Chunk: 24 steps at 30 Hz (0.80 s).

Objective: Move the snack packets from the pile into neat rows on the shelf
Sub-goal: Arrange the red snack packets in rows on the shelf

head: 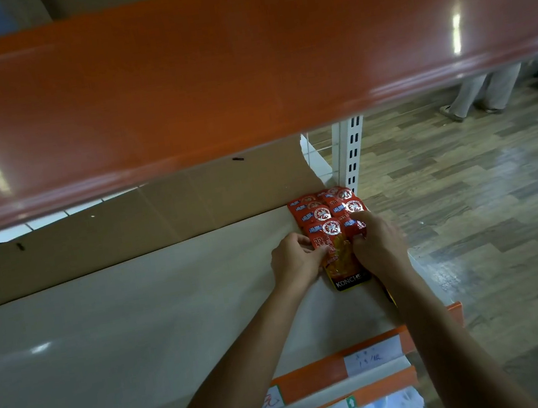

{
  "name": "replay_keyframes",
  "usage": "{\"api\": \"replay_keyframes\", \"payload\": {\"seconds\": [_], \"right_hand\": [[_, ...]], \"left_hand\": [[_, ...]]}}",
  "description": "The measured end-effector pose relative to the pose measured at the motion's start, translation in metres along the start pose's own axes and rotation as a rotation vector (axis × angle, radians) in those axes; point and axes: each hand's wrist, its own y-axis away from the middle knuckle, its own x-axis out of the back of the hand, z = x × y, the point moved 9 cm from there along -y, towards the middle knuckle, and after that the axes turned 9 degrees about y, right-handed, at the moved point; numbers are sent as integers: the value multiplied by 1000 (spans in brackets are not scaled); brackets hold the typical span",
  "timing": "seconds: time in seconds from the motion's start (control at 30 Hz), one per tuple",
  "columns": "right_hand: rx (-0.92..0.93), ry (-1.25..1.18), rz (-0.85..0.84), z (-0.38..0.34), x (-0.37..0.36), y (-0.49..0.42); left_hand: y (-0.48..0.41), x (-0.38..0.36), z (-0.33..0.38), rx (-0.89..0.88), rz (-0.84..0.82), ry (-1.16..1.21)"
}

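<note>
Red foil snack packets (329,216) with white round emblems lie at the far right corner of the pale grey shelf board (137,308), overlapping in two columns running from far to near. About three can be counted in the left column and three in the right, roughly six in all, though the far ones overlap so closely that the count is uncertain. The nearest packet of the left column (339,256) is the only one seen almost whole, with an orange picture and a black band at its near end.

Two bare hands are on the near packets. The left hand (294,260) lies at the left edge of that nearest packet, its fingers curled and touching the foil. The right hand (378,243) covers most of the nearest packet of the right column (353,226), fingers bent down onto it. Whether either hand pinches a packet or only presses on it cannot be told.

One sheet of brown cardboard (125,224) stands along the far side of the shelf, with white wire mesh (55,218) behind it. One glossy orange upper shelf (241,69) fills the top of the view and hides everything above. A white slotted upright post (352,154) stands just beyond the packets at the right. The orange front rail (319,375) at the near edge carries white paper labels (374,358). To the right lies a wooden plank floor (486,208), where a person's lower legs (483,92) stand far off.
</note>
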Motion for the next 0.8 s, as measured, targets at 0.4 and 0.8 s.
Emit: {"api": "replay_keyframes", "payload": {"seconds": [0.4, 0.8], "right_hand": [[130, 45, -9, -32, -22, 8], [436, 108, -107, -146, -96, 77]], "left_hand": [[13, 25, 7, -82, 62, -213], [43, 146, -32, -161, 238, -387]]}}
